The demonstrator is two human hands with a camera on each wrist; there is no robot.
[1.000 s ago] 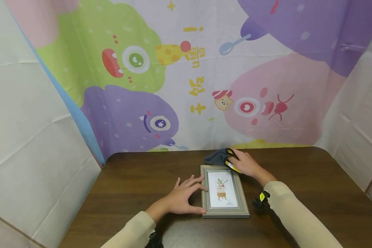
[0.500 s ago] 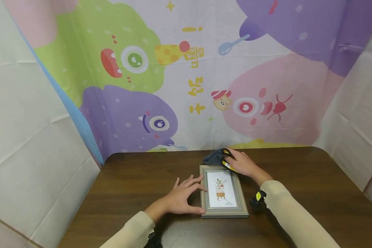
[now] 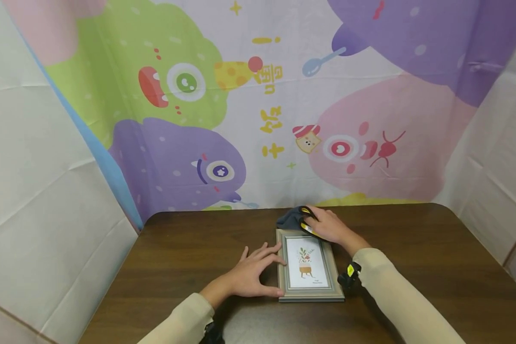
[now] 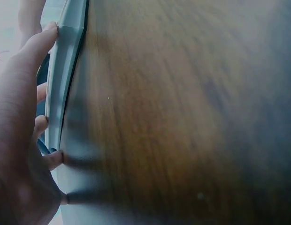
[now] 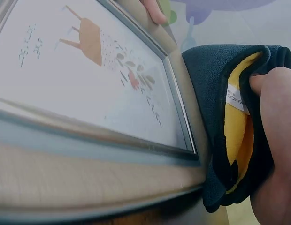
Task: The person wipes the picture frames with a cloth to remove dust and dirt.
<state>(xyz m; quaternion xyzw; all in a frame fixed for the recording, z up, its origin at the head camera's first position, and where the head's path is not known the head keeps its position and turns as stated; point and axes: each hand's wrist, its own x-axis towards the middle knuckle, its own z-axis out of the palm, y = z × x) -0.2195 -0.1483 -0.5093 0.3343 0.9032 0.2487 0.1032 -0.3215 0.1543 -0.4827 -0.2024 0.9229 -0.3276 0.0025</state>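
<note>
A grey-green picture frame (image 3: 311, 295) lies flat on the table, with a printed plant in a brown pot inside. My left hand (image 3: 251, 274) has its fingers spread along the frame's left edge; the thumb touches the lower left corner and the fingertips rest on the left side. At the frame's top edge my right hand (image 3: 330, 225) grips a folded dark blue-grey cleaning cloth (image 3: 289, 219) with a yellow inside. In the right wrist view the cloth (image 5: 209, 75) lies against the frame's outer end, a white label (image 5: 235, 98) showing on its yellow lining.
The dark brown wooden table (image 3: 189, 258) reaches back to a hanging cartoon-print cloth (image 3: 275, 181). White panels (image 3: 51, 200) stand on both sides. Each wrist wears a small black camera, the right one (image 3: 349, 275) close beside the frame.
My right hand has slid left along the frame's top edge, taking the cloth with it. The left hand and the picture frame stay in place.
</note>
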